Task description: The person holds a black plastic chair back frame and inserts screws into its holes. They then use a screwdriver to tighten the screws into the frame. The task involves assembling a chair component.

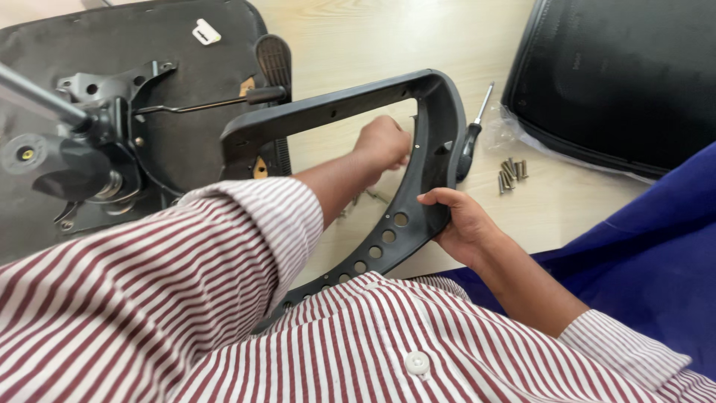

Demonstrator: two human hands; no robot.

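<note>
R hand (464, 224): clamped on the outer edge of the black armrest frame (418, 179), fingers wrapped over the rim, thumb side toward the perforated strip.
L hand (382, 142): reached thru the frame's opening, curled into a fist at the inner rim; couldn't tell if it pinched a screw or tool, palm faced away.
Frame position: propped upright on the wooden floor (358, 37), betw. the person's lap and the upturned seat base (134, 119).
Handling: looked like rigid moulded plastic, light enough for 1 hand, smooth; best gripped on the thick rim, not the holed strip.
Nearby: screwdriver (473, 127) just behind the frame, a small bunch of bolts (511, 172) beside it, backrest (619, 75) further off.
Hidden: frame's lower end behind the striped shirt; L fingertips out of sight; backrest cut off by the pic edge.
</note>
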